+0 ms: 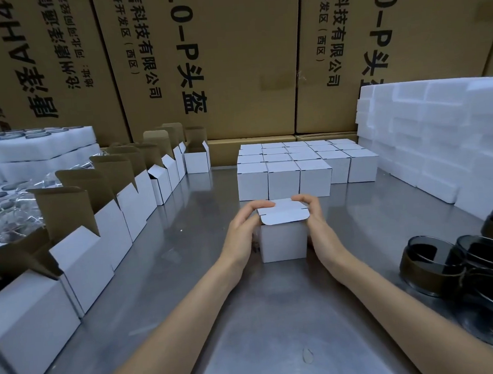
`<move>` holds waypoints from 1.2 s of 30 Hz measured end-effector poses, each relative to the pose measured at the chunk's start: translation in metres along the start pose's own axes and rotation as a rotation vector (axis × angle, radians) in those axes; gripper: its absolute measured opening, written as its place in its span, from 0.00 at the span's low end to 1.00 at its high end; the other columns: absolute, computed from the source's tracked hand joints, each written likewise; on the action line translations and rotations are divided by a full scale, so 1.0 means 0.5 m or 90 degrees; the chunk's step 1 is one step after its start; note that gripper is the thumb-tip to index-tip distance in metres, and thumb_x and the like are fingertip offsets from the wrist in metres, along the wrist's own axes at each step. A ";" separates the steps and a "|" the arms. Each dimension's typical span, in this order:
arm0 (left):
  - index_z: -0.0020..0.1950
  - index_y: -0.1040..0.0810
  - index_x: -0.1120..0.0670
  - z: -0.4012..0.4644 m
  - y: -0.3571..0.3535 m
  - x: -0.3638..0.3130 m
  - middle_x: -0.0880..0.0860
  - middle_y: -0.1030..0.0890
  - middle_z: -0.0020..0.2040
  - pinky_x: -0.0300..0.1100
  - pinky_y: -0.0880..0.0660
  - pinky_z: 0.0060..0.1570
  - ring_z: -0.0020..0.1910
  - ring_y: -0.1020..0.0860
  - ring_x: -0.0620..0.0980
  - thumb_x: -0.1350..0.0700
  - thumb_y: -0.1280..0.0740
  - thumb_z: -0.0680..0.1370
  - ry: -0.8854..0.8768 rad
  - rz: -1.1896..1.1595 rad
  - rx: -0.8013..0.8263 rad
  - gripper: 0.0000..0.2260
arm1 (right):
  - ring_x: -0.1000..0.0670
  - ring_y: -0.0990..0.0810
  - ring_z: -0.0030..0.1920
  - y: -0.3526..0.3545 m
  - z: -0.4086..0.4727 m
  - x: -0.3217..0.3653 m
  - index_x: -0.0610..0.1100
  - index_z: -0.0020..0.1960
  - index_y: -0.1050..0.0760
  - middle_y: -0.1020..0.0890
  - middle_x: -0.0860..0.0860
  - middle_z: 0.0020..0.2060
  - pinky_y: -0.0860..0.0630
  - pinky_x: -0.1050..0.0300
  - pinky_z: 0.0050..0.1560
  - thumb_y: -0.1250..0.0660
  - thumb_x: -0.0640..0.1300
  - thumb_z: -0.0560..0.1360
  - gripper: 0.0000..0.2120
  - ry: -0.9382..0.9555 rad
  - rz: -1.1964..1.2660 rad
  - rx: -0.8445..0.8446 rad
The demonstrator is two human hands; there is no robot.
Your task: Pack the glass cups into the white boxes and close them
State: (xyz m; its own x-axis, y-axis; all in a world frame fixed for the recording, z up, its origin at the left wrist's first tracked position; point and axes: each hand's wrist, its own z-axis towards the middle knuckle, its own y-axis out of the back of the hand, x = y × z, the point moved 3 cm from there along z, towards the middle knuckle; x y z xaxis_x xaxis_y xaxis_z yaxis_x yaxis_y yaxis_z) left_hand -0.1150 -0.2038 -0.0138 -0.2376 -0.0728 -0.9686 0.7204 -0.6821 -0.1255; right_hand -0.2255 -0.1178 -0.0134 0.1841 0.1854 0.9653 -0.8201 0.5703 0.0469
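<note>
A small white box stands on the metal table in front of me. Its lid is folded down over the top, with the tuck flap still sticking out over the front edge. My left hand grips the box's left side, fingers curled over the lid's back edge. My right hand grips the right side the same way. What is inside the box is hidden. Dark glass cups stand at the right edge of the table.
A row of open white boxes with raised brown flaps runs along the left. A block of closed white boxes stands behind the one I hold. White foam blocks are stacked at right, foam trays at left. Big cartons wall the back.
</note>
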 end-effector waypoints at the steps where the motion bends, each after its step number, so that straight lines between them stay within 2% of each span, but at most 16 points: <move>1: 0.45 0.19 0.48 -0.002 0.000 -0.001 0.50 0.19 0.52 0.46 0.35 0.45 0.47 0.26 0.51 0.54 0.38 0.71 -0.001 -0.001 0.004 0.09 | 0.60 0.24 0.46 0.000 -0.002 0.003 0.50 0.57 0.33 0.23 0.57 0.49 0.27 0.70 0.41 0.46 0.44 0.82 0.06 -0.005 0.026 -0.009; 4: 0.48 0.19 0.53 -0.011 0.001 -0.007 0.55 0.20 0.58 0.44 0.35 0.44 0.49 0.26 0.52 0.54 0.40 0.72 -0.007 -0.033 0.014 0.11 | 0.57 0.24 0.48 0.004 -0.005 0.005 0.49 0.52 0.27 0.21 0.52 0.49 0.28 0.63 0.45 0.47 0.46 0.81 0.10 -0.031 0.079 -0.038; 6: 0.50 0.21 0.54 -0.017 0.000 -0.010 0.60 0.23 0.62 0.47 0.33 0.48 0.51 0.27 0.55 0.49 0.39 0.71 -0.016 -0.023 0.021 0.14 | 0.57 0.26 0.51 0.003 -0.006 0.005 0.48 0.56 0.28 0.23 0.52 0.53 0.29 0.60 0.51 0.49 0.48 0.83 0.12 -0.022 0.049 -0.031; 8: 0.54 0.23 0.51 -0.021 -0.006 -0.010 0.60 0.26 0.65 0.50 0.31 0.59 0.59 0.27 0.57 0.44 0.36 0.69 -0.037 0.041 0.037 0.17 | 0.64 0.25 0.49 0.002 -0.008 0.001 0.46 0.61 0.31 0.25 0.54 0.53 0.29 0.64 0.53 0.51 0.51 0.83 0.15 -0.002 0.028 -0.015; 10: 0.57 0.26 0.49 -0.023 -0.012 -0.009 0.57 0.28 0.65 0.43 0.32 0.63 0.64 0.29 0.53 0.45 0.32 0.68 -0.062 0.114 0.043 0.20 | 0.70 0.25 0.44 0.002 -0.008 -0.004 0.45 0.63 0.33 0.26 0.56 0.52 0.28 0.73 0.47 0.50 0.53 0.82 0.16 0.008 0.021 -0.001; 12: 0.58 0.27 0.50 -0.023 -0.012 -0.007 0.54 0.26 0.63 0.36 0.30 0.58 0.62 0.27 0.50 0.48 0.29 0.67 -0.088 0.146 0.023 0.21 | 0.72 0.26 0.44 0.001 -0.007 -0.005 0.48 0.62 0.33 0.27 0.58 0.52 0.31 0.76 0.44 0.47 0.55 0.81 0.15 0.016 0.009 0.009; 15: 0.57 0.25 0.53 -0.019 -0.005 -0.008 0.51 0.21 0.57 0.35 0.27 0.51 0.55 0.22 0.48 0.53 0.25 0.71 -0.111 0.113 0.008 0.17 | 0.75 0.28 0.43 -0.004 -0.010 0.002 0.55 0.56 0.33 0.27 0.60 0.51 0.34 0.80 0.42 0.44 0.57 0.78 0.11 0.028 -0.007 0.009; 17: 0.55 0.24 0.52 -0.019 -0.001 -0.010 0.49 0.20 0.53 0.33 0.27 0.48 0.50 0.22 0.43 0.52 0.26 0.70 -0.120 0.095 0.004 0.16 | 0.74 0.27 0.44 -0.007 -0.015 0.011 0.56 0.53 0.33 0.26 0.60 0.51 0.34 0.80 0.41 0.43 0.62 0.73 0.14 0.043 -0.017 0.002; 21: 0.52 0.22 0.51 -0.017 0.003 -0.010 0.45 0.20 0.49 0.29 0.27 0.44 0.45 0.22 0.36 0.51 0.28 0.68 -0.127 0.069 0.005 0.14 | 0.63 0.25 0.49 -0.008 -0.018 0.016 0.57 0.52 0.33 0.24 0.56 0.51 0.32 0.78 0.43 0.43 0.64 0.69 0.17 0.067 -0.048 -0.015; 24: 0.52 0.22 0.52 -0.015 0.004 -0.008 0.40 0.19 0.47 0.28 0.28 0.43 0.45 0.22 0.35 0.51 0.29 0.69 -0.128 0.071 0.013 0.14 | 0.58 0.25 0.50 -0.007 -0.019 0.014 0.56 0.54 0.32 0.24 0.57 0.50 0.32 0.76 0.44 0.41 0.63 0.70 0.17 0.074 -0.050 -0.019; 26: 0.53 0.22 0.51 -0.013 0.006 -0.004 0.40 0.19 0.48 0.31 0.27 0.47 0.48 0.22 0.38 0.50 0.29 0.69 -0.112 0.070 0.018 0.14 | 0.55 0.24 0.52 -0.006 -0.016 0.010 0.53 0.55 0.32 0.24 0.55 0.50 0.30 0.71 0.49 0.39 0.59 0.73 0.15 0.074 -0.037 -0.015; 29: 0.52 0.22 0.50 -0.009 0.008 0.001 0.46 0.20 0.53 0.48 0.26 0.58 0.57 0.22 0.53 0.48 0.29 0.69 -0.070 0.044 0.025 0.13 | 0.50 0.25 0.58 -0.004 -0.010 0.000 0.52 0.56 0.32 0.25 0.49 0.56 0.29 0.56 0.59 0.37 0.49 0.78 0.08 0.056 -0.023 -0.009; 32: 0.50 0.21 0.50 -0.010 0.008 0.000 0.53 0.20 0.57 0.56 0.30 0.63 0.62 0.24 0.59 0.44 0.30 0.69 -0.048 0.024 0.021 0.14 | 0.53 0.27 0.56 -0.006 -0.011 0.000 0.53 0.55 0.33 0.27 0.47 0.60 0.30 0.63 0.53 0.35 0.46 0.78 0.09 0.041 -0.017 0.000; 34: 0.49 0.21 0.49 -0.008 0.007 0.001 0.53 0.21 0.57 0.54 0.29 0.62 0.62 0.24 0.59 0.46 0.31 0.70 -0.040 0.024 0.018 0.11 | 0.52 0.28 0.59 -0.008 -0.012 0.003 0.52 0.56 0.34 0.28 0.47 0.61 0.31 0.64 0.52 0.33 0.50 0.73 0.14 0.030 -0.002 0.007; 36: 0.49 0.22 0.49 -0.007 0.006 0.001 0.52 0.22 0.58 0.52 0.30 0.62 0.62 0.25 0.58 0.50 0.33 0.69 -0.030 0.030 0.025 0.10 | 0.50 0.30 0.63 -0.012 -0.010 0.005 0.53 0.55 0.34 0.29 0.48 0.61 0.31 0.62 0.56 0.37 0.52 0.67 0.17 0.014 -0.009 0.013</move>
State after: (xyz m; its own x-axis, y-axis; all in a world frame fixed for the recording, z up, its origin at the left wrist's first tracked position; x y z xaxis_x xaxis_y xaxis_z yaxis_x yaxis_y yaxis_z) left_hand -0.1108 -0.2035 -0.0154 -0.2352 -0.1380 -0.9621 0.7050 -0.7056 -0.0712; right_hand -0.2175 -0.1166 -0.0126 0.2070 0.1956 0.9586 -0.8281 0.5567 0.0652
